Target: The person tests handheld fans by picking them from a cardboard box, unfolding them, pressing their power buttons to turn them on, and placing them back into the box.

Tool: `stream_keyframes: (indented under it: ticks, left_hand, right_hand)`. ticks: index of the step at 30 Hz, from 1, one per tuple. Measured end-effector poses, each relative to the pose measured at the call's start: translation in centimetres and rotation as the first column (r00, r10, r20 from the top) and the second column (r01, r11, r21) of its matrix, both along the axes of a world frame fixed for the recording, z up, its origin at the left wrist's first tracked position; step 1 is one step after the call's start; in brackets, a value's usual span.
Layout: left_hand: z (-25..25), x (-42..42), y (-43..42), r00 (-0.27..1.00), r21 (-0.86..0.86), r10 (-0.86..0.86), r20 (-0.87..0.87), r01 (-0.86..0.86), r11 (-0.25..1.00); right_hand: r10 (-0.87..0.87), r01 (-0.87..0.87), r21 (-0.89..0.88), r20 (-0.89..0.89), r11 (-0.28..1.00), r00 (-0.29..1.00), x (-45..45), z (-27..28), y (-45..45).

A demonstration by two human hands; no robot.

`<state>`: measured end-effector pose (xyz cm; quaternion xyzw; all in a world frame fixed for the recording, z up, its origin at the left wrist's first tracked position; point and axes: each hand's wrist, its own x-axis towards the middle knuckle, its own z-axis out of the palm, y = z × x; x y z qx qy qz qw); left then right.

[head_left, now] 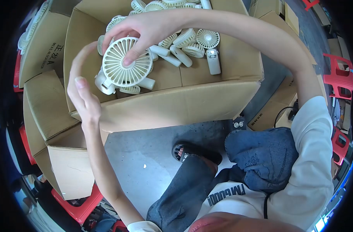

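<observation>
My right hand [151,33] reaches over from the right and grips a cream-white handheld fan [120,67], its thumb on the grille near the hub and its fingers around the upper rim. The round grille faces me. My left hand [83,91] is at the fan's left side, open, with its fingers curved upward and its thumb apart. A white handle end [105,83] shows between that hand and the grille; I cannot tell whether it belongs to the gripped fan. Below lies a large cardboard box [176,102] holding several similar fans [208,38] in a loose heap.
Another open carton [41,50] stands at the left, with fans at its rim. Lower cardboard flaps [70,166] reach over a red stool [81,207]. More red stools [339,75] are at the far right. Flattened cardboard [271,110] lies beside the box on the grey floor [134,154].
</observation>
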<state>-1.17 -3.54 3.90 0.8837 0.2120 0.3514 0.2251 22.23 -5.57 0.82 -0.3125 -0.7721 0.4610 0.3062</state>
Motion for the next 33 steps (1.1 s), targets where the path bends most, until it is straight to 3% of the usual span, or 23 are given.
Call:
stream_keyframes:
  ticks: [2,6,7,10,13,15,18,23,26,31,33]
  left_hand:
    - [-0.3,0.0,0.1,0.999,-0.038,-0.044,-0.023,0.043,0.998]
    - [-0.2,0.6,0.1,0.975,-0.176,-0.198,0.105,0.214,0.961]
    - [-0.1,0.5,-0.5,0.982,-0.131,-0.181,0.045,0.186,0.974]
    - [0.2,0.8,-1.5,0.987,-0.031,-0.14,-0.075,0.138,0.99]
    - [-0.7,0.7,-1.9,0.979,-0.012,0.077,-0.19,-0.081,0.997]
    - [-0.9,0.6,-2.1,0.981,0.019,0.079,-0.179,-0.076,0.997]
    - [-0.8,0.8,-2.4,0.985,0.078,0.072,-0.159,-0.06,0.995]
    - [-0.1,1.1,-2.9,0.948,0.026,0.171,-0.268,-0.171,0.985]
    - [0.0,1.3,-3.3,0.92,0.026,0.193,-0.342,-0.196,0.98]
    - [0.0,2.0,-4.0,0.857,0.176,0.266,-0.442,-0.208,0.962]
    - [0.2,2.3,-4.3,0.825,0.251,0.318,-0.468,-0.222,0.942]
  right_hand:
    - [0.002,-0.002,0.003,-0.037,1.0,0.999,0.4,0.1,-0.2]
    - [-0.024,0.014,-0.076,-0.127,0.997,0.992,1.5,0.1,-0.7]
    - [-0.027,0.018,-0.071,-0.125,0.997,0.992,1.7,0.1,-0.9]
    - [-0.119,0.036,-0.242,-0.338,0.97,0.934,2.1,0.1,-1.3]
    - [-0.133,0.028,-0.288,-0.352,0.957,0.926,1.3,-0.3,-1.7]
    - [-0.137,0.02,-0.311,-0.359,0.95,0.923,0.9,-0.2,-1.9]
    - [-0.213,0.146,-0.271,-0.238,0.952,0.948,1.1,0.3,-2.2]
    - [-0.223,0.181,-0.216,-0.188,0.959,0.956,1.2,1.2,-2.1]
    - [-0.315,0.315,-0.028,-0.016,0.949,0.949,1.5,1.5,-2.4]
    - [-0.312,0.312,0.058,-0.003,0.948,0.95,1.4,3.1,-3.1]
    - [-0.379,0.363,0.2,0.045,0.91,0.924,1.9,5.6,-4.8]
